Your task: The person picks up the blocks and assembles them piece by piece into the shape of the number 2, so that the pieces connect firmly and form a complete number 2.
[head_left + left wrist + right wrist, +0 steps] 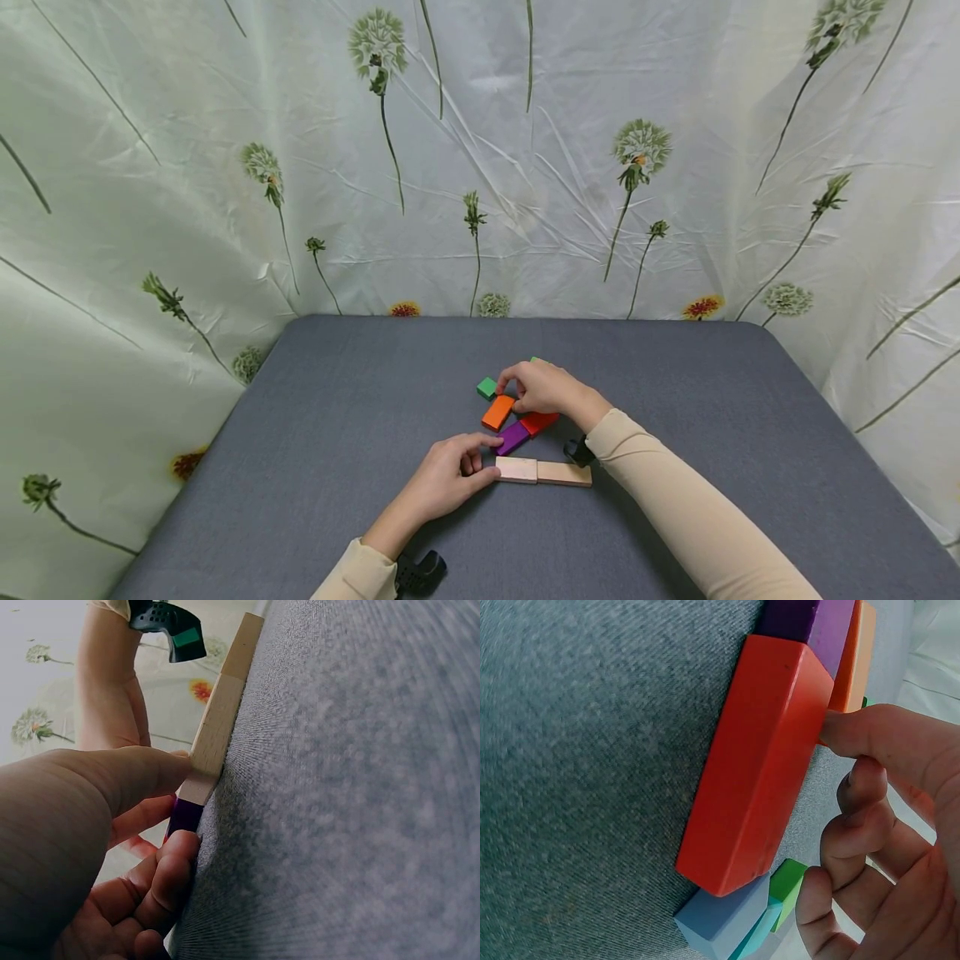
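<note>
Pinching the smooth orange rectangular block (498,412) near its far end, the right hand (547,387) has its thumb on one side and its index finger by the far edge; how firmly they press, I cannot tell. The block lies flat on the table in front of the person, so an uneven squeeze would probably swivel it rather than move it straight. The index fingertip is also just beside the small green block (487,387), and a slight overreach could knock that askew.

On the nearer side, the glossy purple rectangular block (513,437) meets the glossy red rectangular block (757,765) end to end. Nothing visible fastens them, so a bump from the right thumb, close behind the red one, could open or bend the joint. Past the red block's other end, the blue-grey block (727,919) and the teal block (757,930) lie under the curled lower fingers, which might brush them as the hand shifts.

The left hand (450,475) is loosely extended, its thumb against the end of the pale bare-wood block (516,469) and its index finger at the purple one. Pushing too hard there could drive the pale piece into the tan bare-wood block (564,473) in line with it, skewing both. The black wrist mount (577,452) on the right arm hangs near that tan piece; lowering the forearm could catch it.

Underneath, the grey cloth-covered table (375,392) may drag on sliding pieces, making small corrections jerky.
</note>
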Demonstrator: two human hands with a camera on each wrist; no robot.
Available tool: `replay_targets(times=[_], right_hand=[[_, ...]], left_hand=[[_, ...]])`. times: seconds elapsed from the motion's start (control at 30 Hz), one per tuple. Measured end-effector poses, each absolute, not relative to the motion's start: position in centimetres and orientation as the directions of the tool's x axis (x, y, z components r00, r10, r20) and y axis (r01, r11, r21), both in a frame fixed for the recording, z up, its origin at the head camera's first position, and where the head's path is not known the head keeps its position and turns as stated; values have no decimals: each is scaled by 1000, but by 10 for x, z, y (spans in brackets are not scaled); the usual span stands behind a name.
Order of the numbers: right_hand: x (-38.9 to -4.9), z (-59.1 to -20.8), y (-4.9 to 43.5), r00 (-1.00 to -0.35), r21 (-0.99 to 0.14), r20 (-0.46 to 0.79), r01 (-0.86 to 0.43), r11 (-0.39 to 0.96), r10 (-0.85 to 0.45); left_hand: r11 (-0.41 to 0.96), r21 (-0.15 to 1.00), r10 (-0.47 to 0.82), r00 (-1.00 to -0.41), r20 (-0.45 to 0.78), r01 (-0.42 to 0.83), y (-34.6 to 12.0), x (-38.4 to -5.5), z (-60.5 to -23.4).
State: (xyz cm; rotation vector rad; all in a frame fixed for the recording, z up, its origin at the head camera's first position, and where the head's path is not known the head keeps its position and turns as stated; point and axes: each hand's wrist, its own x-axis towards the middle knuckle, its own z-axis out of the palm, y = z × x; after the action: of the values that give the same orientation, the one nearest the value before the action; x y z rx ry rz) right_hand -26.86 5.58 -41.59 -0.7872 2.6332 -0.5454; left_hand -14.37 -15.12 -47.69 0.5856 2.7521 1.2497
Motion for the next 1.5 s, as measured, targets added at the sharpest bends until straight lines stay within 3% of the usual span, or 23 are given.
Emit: replay_targets(times=[0.63,1.5], right_hand=[[-271,-418,55,-800,-395,-208,-458,797,-563],[-270,-419,55,-788,-448,-190,-461,766,-586]], left_hand=[[602,738,362,-928,89,305,-151,-143,-475],[596,743,366,-926,88,306,-151,-143,-474]])
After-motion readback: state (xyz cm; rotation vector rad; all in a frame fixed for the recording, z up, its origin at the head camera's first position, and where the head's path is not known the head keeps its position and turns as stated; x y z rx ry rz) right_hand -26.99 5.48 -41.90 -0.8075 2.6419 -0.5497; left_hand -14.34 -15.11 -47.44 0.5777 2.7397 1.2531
